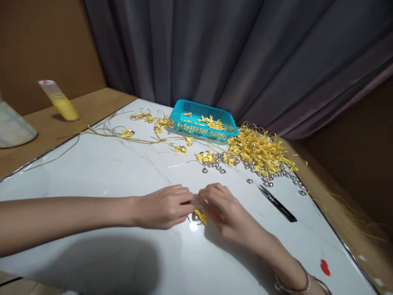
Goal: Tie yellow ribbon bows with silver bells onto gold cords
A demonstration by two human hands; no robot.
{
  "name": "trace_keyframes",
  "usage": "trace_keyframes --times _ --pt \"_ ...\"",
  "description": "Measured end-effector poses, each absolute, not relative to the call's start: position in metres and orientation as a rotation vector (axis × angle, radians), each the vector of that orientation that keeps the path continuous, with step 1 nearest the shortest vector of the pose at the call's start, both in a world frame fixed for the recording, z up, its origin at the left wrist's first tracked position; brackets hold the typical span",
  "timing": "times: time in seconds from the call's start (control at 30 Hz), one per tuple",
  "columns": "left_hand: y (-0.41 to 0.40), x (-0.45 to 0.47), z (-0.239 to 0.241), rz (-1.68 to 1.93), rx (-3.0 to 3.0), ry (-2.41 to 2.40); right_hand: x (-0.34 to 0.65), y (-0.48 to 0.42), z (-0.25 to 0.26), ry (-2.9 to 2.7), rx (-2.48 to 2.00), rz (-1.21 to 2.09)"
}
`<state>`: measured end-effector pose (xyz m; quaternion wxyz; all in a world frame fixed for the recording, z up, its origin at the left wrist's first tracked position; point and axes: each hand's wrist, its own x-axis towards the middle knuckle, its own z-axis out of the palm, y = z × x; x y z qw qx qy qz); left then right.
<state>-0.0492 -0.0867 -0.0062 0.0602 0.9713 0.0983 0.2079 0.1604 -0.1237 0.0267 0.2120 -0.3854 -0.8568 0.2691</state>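
My left hand (172, 207) reaches in from the left with its fingers curled in a pinch. Facing it, my right hand (224, 209) has bent fingers closed toward the same spot. Between and just below the fingertips is a small yellow ribbon bow (201, 216) with a round silver bead (194, 217) and a thin loop of gold wire. Both hands grip this bow piece at its upper side, though the exact grip is hidden behind the fingers. A bracelet (303, 282) circles my right wrist.
A teal basket (175, 110) holding yellow bows stands at the back. Right of it lies a heap of yellow bows (260, 149), with silver beads (270, 180) in front. Black-handled snips (279, 205) lie at right. Gold wires (138, 140) stretch leftward toward a yellow bottle (66, 106).
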Motion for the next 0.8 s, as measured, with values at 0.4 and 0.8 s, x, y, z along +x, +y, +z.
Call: trace_keyframes --times 0.4,0.8 --pt "-0.087 -0.048 -0.003 0.599 2.951 0.303 0.187 -0.106 0.027 -2.417 -1.180 -0.119" --pt "-0.088 -0.048 -0.003 0.651 3.007 0.326 0.156 -0.109 0.028 -2.715 -0.902 0.359"
